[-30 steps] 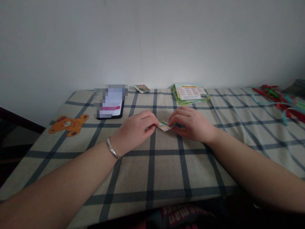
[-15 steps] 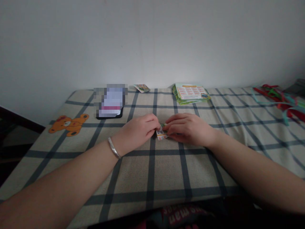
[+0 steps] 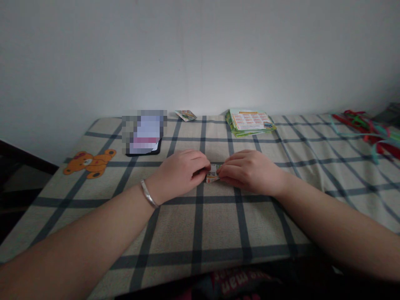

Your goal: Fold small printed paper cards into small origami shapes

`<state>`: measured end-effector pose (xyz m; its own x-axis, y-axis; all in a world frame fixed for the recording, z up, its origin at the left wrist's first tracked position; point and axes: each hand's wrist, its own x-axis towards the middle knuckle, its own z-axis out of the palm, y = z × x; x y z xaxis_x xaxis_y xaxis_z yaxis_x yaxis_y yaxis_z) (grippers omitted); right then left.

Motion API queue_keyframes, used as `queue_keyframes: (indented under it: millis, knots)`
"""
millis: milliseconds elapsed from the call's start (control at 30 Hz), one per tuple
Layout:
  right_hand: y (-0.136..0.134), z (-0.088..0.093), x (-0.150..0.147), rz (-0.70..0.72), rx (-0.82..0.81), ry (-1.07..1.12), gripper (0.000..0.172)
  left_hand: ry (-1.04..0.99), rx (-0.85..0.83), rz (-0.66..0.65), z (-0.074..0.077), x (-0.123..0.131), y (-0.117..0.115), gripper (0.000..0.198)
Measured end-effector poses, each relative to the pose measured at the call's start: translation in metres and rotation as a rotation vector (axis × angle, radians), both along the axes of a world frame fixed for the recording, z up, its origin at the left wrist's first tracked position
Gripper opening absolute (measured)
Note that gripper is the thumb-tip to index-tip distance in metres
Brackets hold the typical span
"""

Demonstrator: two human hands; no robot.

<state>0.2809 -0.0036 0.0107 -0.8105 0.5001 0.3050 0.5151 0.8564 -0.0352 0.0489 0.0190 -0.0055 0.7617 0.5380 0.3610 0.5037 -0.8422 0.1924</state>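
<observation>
Between my two hands, just above or on the checked cloth, is a small piece of printed paper (image 3: 213, 174) with coloured text, its edges partly hidden by my fingers. My left hand (image 3: 186, 173), with a silver bracelet at the wrist, pinches the paper's left edge. From the other side my right hand (image 3: 246, 171) has its fingers closed on the right part of the paper. The folds, if any, are too small to make out clearly.
A checked tablecloth (image 3: 175, 233) covers the table, which meets a white wall. At the back lie a phone (image 3: 146, 133), a small folded paper (image 3: 186, 115) and a stack of printed sheets (image 3: 251, 122). A bear cutout (image 3: 89, 163) lies left; coloured ribbons (image 3: 368, 129) lie far right.
My fingers have shifted slightly along the paper, and its visible part looks a little smaller and differently angled. Everything else on the table stays put.
</observation>
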Motion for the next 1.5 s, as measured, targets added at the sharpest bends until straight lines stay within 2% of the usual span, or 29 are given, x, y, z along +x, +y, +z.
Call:
queue_keyframes:
  millis: [100,200,400,567,733,900,1200,1500]
  knots:
    - [0.000,0.000,0.001,0.003,0.014,-0.075,0.025,0.031,-0.007,-0.029,0.004,0.000,-0.003,0.014]
    - [0.001,-0.001,0.002,-0.004,-0.002,-0.055,0.027,0.076,0.012,-0.057,0.004,-0.001,-0.006,0.019]
    - [0.003,-0.001,0.005,-0.041,-0.058,-0.023,0.023,0.109,0.038,-0.051,0.003,0.001,-0.008,0.017]
    - [0.006,0.005,0.011,-0.018,-0.057,-0.072,0.032,0.072,0.036,-0.070,0.004,0.002,-0.008,0.015]
    - [0.009,0.008,0.014,-0.018,-0.060,-0.083,0.021,0.067,0.029,-0.072,0.004,0.001,-0.008,0.013]
    - [0.009,0.006,0.012,-0.063,-0.051,-0.098,0.020,0.083,0.010,-0.077,0.002,0.000,-0.006,0.013]
    - [0.010,0.005,0.009,-0.045,-0.213,0.009,0.011,0.020,-0.099,-0.088,0.003,0.000,-0.003,0.012]
    - [0.007,0.008,0.008,-0.133,-0.214,-0.061,0.018,-0.016,-0.143,-0.077,0.001,0.002,-0.002,0.009]
